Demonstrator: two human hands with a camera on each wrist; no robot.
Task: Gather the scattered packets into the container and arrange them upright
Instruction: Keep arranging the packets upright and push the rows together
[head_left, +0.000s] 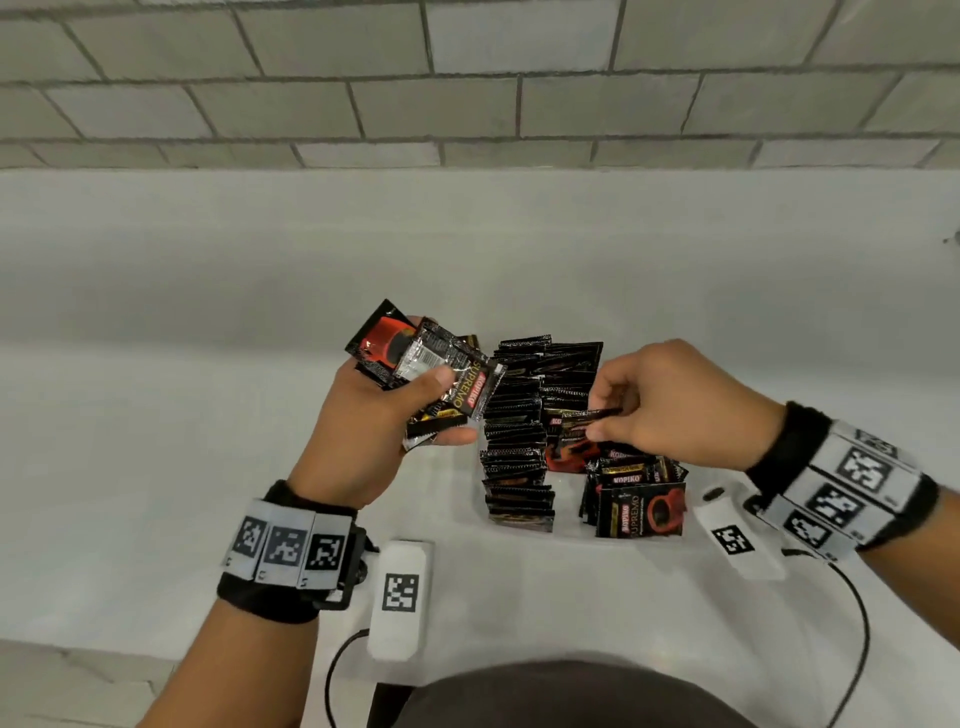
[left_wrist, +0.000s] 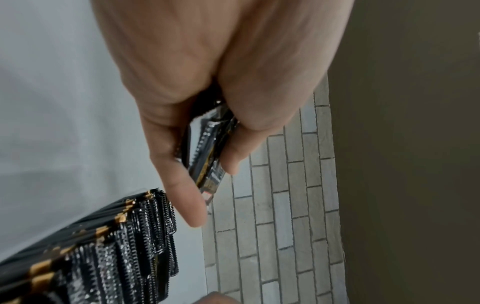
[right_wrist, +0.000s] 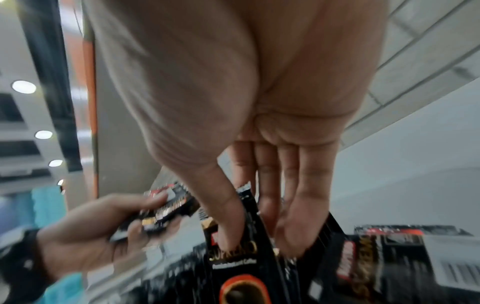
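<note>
A person stands at a white desk (head_left: 208, 364) set against a grey brick wall (head_left: 467, 78), seen from a head camera looking down at both hands.

The left hand (head_left: 363, 421) is raised above the desk, just left of the packets. Its thumb and fingers curl around a small bundle of packets (head_left: 436, 374), black foil sachets with red and gold printing, fanned out unevenly. The left wrist view shows the same bundle (left_wrist: 207, 152) edge-on, clamped between the thumb and the fingers.

The right hand (head_left: 670, 405) reaches in from the right, over the packed rows. Its thumb and fingertips pinch the top edge of a single packet (head_left: 582, 431), which stands tilted among the others. In the right wrist view the thumb presses on the face of this packet (right_wrist: 239, 253), with the fingers behind it.

The container (head_left: 571, 532) is hard to make out; only a pale edge shows below the packets. Inside it, a long row of upright packets (head_left: 519, 441) runs away from the person on the left. On the right a shorter, looser group (head_left: 634, 499) stands nearer the person, some leaning.

Both wrists wear black bands with square black-and-white markers. Two white blocks (head_left: 400, 597) with similar markers lie on the desk near the person, each with a dark cable.
</note>
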